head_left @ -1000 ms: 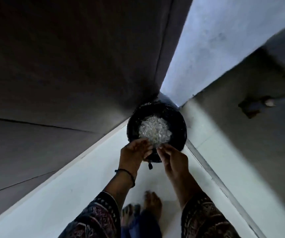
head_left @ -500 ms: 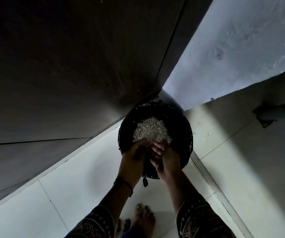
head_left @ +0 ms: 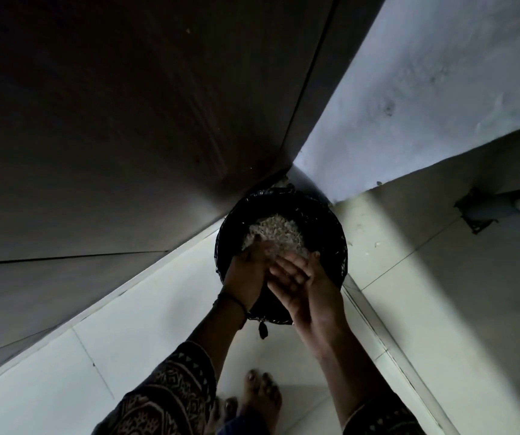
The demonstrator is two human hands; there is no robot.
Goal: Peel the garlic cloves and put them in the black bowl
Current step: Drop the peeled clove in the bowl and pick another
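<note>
A second ago both my hands pinched at the near rim of the black container (head_left: 341,246) in the floor's corner; now my right hand (head_left: 304,282) lies palm-up, fingers spread and empty, while my left hand (head_left: 246,273) blurs into the pale garlic heap (head_left: 279,229), grip unclear, so I judge this handful delivered.

Pale tiled floor (head_left: 127,324). Dark panel (head_left: 127,120) on left, bluish wall (head_left: 425,89) on right. Grey pipe (head_left: 500,208) at right edge. Pale scraps (head_left: 378,244) on tiles.
</note>
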